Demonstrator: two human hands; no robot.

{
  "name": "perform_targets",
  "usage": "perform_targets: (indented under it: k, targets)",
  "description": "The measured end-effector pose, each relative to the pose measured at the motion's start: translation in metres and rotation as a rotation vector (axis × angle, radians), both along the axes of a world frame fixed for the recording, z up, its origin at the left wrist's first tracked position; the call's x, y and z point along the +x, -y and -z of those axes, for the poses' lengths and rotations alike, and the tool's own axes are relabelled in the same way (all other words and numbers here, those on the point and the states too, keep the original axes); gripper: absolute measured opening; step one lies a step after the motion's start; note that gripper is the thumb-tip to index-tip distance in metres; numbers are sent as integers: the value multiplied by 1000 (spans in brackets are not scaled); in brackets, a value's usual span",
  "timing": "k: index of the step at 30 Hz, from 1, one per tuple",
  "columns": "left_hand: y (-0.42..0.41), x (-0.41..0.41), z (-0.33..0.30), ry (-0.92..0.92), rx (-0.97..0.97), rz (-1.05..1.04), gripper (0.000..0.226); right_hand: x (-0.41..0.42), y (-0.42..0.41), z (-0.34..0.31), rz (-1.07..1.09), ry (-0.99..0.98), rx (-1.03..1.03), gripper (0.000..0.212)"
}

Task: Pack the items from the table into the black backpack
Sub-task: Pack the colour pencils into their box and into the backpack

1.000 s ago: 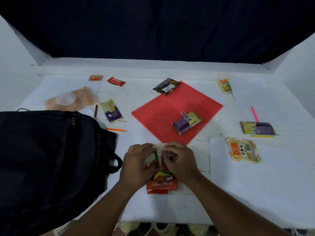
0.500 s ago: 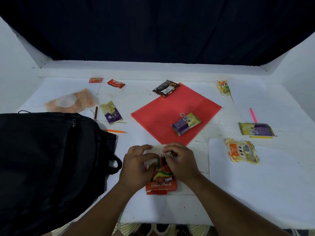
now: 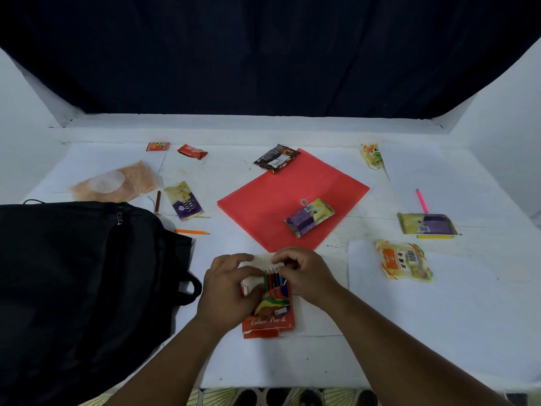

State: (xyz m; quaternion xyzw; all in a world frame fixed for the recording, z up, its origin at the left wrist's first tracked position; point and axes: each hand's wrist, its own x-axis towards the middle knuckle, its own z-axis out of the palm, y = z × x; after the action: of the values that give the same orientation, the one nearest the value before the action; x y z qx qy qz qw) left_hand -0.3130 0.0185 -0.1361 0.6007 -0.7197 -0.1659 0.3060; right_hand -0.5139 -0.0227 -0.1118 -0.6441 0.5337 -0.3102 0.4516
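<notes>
- Both forearms reach in from the near edge of the white table (image 3: 439, 332) and meet over a red box of colour pencils (image 3: 270, 313) lying flat near the front centre.
- The left hand (image 3: 227, 291) lies across the box's left side, fingers curled around its upper left corner and the pale opened flap (image 3: 262, 260); it grips the box.
- The right hand (image 3: 306, 273) is bent at the wrist, fingers curled tight at the box's open top, pinching at the flap edge just beside the pencil tips (image 3: 273, 278).
- About 5 pencils show in the opening, tips pointing away from the person: green, red, dark and blue shafts can be made out.
- The box front reads "Colour Pencils" in white script near its lower edge.
- The black backpack (image 3: 82, 288) lies flat on the left, just beside the left wrist; its zipper pull (image 3: 119, 218) sits near its far edge and a carry loop (image 3: 187, 288) points toward the box.
- A purple and yellow packet (image 3: 183, 200) beyond the backpack reads "LAYER CAKE".
- A similar purple and yellow packet (image 3: 309, 217) rests on a red sheet (image 3: 263, 200) just beyond the hands; its print is too small to read.
- A yellow and orange packet (image 3: 405, 260) to the right carries a barcode and characters I cannot read.
</notes>
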Motion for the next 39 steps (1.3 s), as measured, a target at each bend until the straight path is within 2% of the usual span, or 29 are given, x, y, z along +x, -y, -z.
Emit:
perform_targets:
  k: [4,10,14,16,19,23,29,35,39]
  targets:
    - [0,-1,-1,11,22,-28,24,-3,-2,-7,-37,-8,68,26]
    - [1,-10,-19,108,135,-66,30,-5,-14,-7,-68,-50,-23,28]
    - [6,-15,-28,142,236,-73,38,-14,-27,-10,54,104,-71,29]
    - [9,-22,-34,168,245,-129,42,-26,-26,-14,147,109,-136,26]
    - [17,-41,-40,197,125,-157,38,-50,-18,-23,229,108,-205,24]
    - [31,-86,-39,133,7,-61,36,-90,-12,-28,317,91,-265,24]
    - [58,-161,-18,51,-21,64,36,-165,-3,-25,483,-37,-287,21]
    - [67,-192,5,275,27,43,48,-241,15,-13,533,-379,-385,28]
    - [67,-194,4,284,5,21,45,-285,31,5,514,-627,-465,41]
